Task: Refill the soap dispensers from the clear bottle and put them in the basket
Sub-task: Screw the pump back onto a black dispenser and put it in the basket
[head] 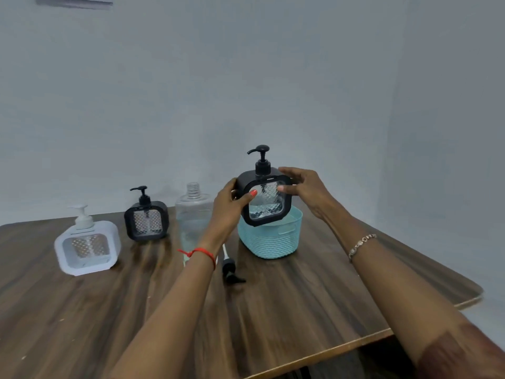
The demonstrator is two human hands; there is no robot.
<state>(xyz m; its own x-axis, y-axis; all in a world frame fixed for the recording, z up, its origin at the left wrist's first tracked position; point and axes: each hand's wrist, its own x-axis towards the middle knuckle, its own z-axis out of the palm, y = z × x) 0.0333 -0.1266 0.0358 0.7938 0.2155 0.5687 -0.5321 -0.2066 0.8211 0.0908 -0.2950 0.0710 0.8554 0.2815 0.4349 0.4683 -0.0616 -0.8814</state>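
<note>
Both hands hold black dispenser over basket.

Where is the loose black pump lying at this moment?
In the head view, the loose black pump lies on the wooden table, just in front of the clear bottle and left of the blue basket, beside the left wrist.

The left forearm covers the lower right of the clear bottle, so its base there can't be seen. The held dispenser blocks the basket's far rim and inside. The loose pump's tube goes behind the left wrist. Both arms are cut off at the bottom edge. The table's near left corner runs out of frame.
</note>
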